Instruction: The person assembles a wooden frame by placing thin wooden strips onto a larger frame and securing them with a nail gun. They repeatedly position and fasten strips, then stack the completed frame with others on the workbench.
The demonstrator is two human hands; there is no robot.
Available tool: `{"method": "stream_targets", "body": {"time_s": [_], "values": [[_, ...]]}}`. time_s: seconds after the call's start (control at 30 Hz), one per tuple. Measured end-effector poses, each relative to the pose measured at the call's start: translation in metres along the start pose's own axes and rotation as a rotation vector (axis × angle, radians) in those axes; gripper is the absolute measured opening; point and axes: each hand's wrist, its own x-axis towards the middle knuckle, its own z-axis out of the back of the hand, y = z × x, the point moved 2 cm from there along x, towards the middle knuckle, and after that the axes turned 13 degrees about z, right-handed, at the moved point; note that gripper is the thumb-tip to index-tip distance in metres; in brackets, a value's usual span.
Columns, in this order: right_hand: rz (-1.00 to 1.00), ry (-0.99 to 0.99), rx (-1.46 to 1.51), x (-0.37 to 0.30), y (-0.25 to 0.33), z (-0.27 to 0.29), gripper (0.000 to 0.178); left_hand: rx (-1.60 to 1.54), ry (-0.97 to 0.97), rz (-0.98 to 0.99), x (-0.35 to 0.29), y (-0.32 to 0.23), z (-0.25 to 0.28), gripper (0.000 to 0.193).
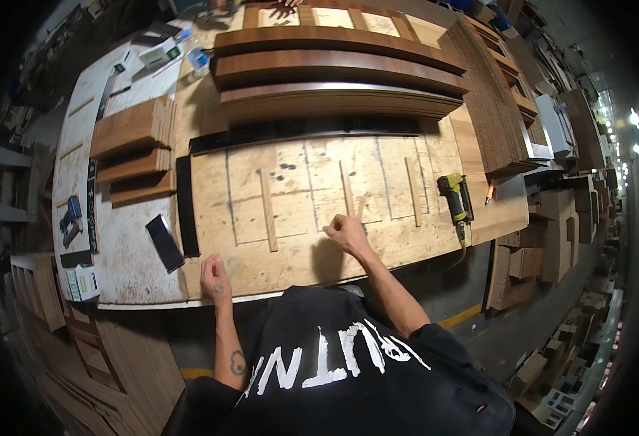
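Note:
Over the near edge of a plywood work surface (298,254) my left hand (216,277) is closed, its fingers pressed together. Farther right, my right hand (347,235) is curled closed above the plywood, near the lower end of a thin wooden strip (346,182). Whether anything is inside either hand is hidden. Two similar strips lie on either side, a left strip (268,211) and a right strip (412,190), among pencil lines. A black phone (165,242) lies left of my left hand. To my right rests a green and black nail gun (453,198) with its hose attached.
Black guide bars run along the back (298,135) and left side (186,207) of the plywood. Beyond are stacked brown boards (341,73); shorter boards (134,131) sit left. A blue power tool (71,218), a water bottle (197,57) and another person's hand (287,3) are farther off.

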Motion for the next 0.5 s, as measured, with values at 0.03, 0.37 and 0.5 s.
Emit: {"method": "stream_targets", "body": {"time_s": [0.03, 0.37, 0.5], "values": [[-0.031, -0.05, -0.016, 0.004, -0.019, 0.02, 0.031, 0.042, 0.043, 0.083, -0.009, -0.008, -0.006, 0.019], [0.159, -0.616, -0.151, 0.121, -0.19, 0.243, 0.048, -0.24, 0.092, 0.371, -0.074, -0.045, -0.07, 0.021], [0.269, -1.047, -0.124, 0.201, -0.194, 0.34, 0.058, -0.136, 0.142, 0.35, -0.109, -0.078, -0.083, 0.026]]}}
